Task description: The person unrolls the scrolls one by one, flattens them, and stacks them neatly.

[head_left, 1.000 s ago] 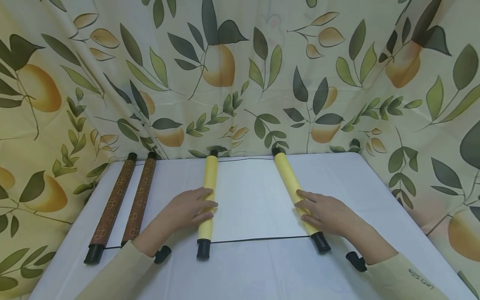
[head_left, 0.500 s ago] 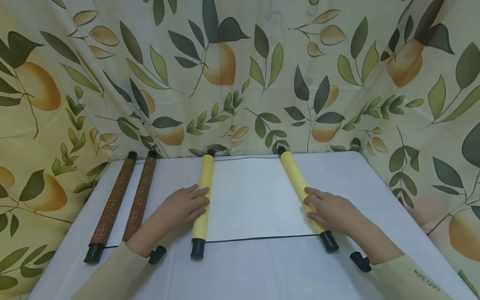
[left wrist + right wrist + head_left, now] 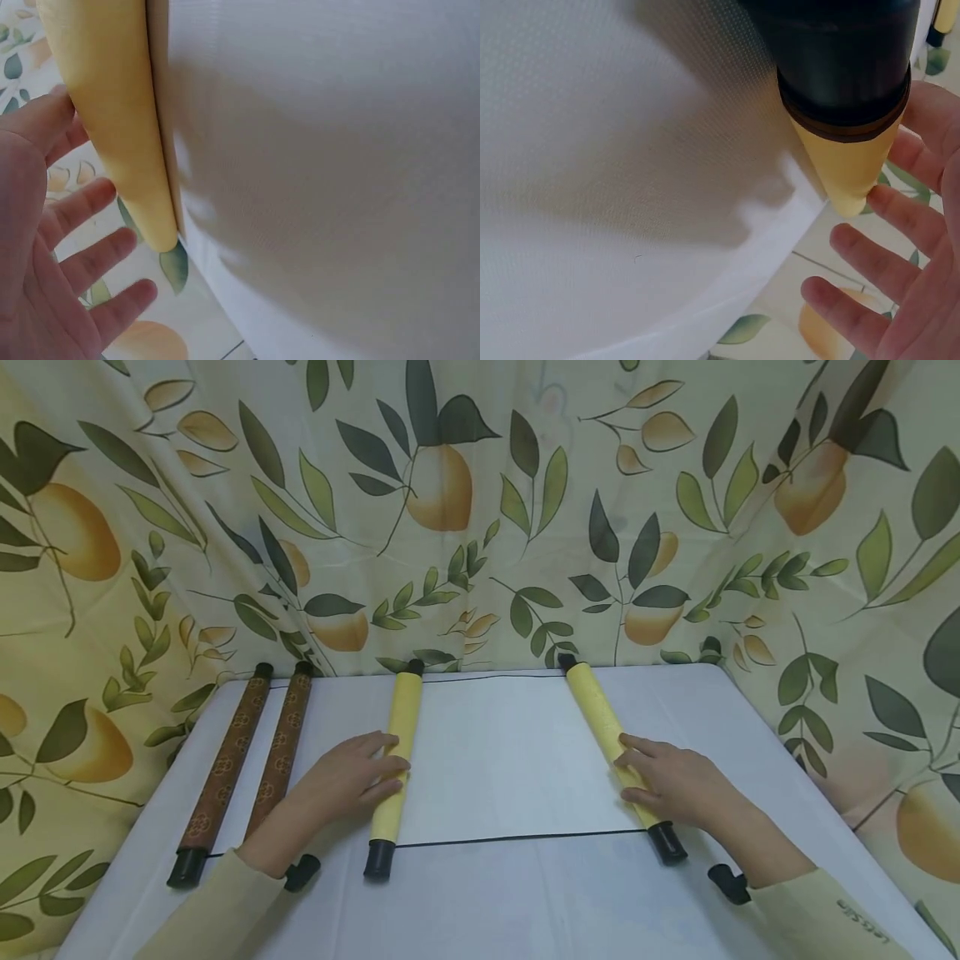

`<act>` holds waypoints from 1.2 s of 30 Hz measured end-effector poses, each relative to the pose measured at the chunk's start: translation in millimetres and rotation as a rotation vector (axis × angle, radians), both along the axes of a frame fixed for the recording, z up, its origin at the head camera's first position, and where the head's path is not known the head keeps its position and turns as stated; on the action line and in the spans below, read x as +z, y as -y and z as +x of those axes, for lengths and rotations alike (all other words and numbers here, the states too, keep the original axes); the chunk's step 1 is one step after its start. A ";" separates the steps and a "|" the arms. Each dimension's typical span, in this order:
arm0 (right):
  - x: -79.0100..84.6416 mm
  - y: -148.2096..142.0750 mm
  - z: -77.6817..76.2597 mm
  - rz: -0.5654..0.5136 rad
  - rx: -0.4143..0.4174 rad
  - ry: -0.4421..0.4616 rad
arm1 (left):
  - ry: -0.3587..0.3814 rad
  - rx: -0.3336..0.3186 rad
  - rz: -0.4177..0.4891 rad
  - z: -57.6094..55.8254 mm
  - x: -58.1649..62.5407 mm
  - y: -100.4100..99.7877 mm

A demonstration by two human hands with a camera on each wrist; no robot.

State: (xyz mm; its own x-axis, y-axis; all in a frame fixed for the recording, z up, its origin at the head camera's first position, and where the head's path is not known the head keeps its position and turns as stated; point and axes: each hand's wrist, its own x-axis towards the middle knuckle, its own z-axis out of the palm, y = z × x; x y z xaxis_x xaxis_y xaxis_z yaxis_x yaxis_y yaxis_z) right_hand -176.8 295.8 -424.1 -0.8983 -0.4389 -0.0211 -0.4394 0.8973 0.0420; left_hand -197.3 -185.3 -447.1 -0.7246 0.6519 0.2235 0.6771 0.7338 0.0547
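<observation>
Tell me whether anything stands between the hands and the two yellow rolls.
Nothing visible does: the left hand touches the left yellow roll, the right hand touches the right yellow roll. The brown rolls lie farther left, not in between.

The yellow scroll lies partly unrolled on the white bench. Its plain white sheet is spread flat, with thin black lines along the near and far edges. The left roll and right roll are yellow cylinders with black caps at both ends. In the head view, the rolls diverge toward the near side, the right one slanting more.
</observation>
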 end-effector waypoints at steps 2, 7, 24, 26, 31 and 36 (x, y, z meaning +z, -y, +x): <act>-0.1 -1.0 -0.3 0.006 -0.003 -0.001 | -0.011 0.002 0.005 0.1 -0.4 0.9; -0.7 -2.0 -0.3 0.021 -0.001 0.001 | -0.031 0.009 0.009 0.0 -1.3 3.0; 1.8 -11.2 2.6 0.035 -0.068 0.026 | -0.009 0.013 -0.038 1.7 -0.5 6.2; 1.7 -12.0 2.6 0.040 -0.076 0.026 | -0.007 0.011 -0.036 1.3 -0.6 7.3; 1.7 -12.5 1.2 0.052 -0.076 0.016 | -0.020 0.011 -0.014 1.0 -1.2 10.9; -0.2 -16.4 -0.1 0.053 -0.081 0.013 | -0.018 0.024 -0.026 1.0 -1.9 13.5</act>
State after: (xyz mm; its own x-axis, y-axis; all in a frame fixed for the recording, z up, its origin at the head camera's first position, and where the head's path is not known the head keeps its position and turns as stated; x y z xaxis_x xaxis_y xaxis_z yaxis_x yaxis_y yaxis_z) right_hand -176.9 312.2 -424.3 -0.9303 -0.3628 -0.0546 -0.3663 0.9266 0.0851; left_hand -196.2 -198.7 -448.9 -0.7363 0.6401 0.2195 0.6599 0.7510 0.0234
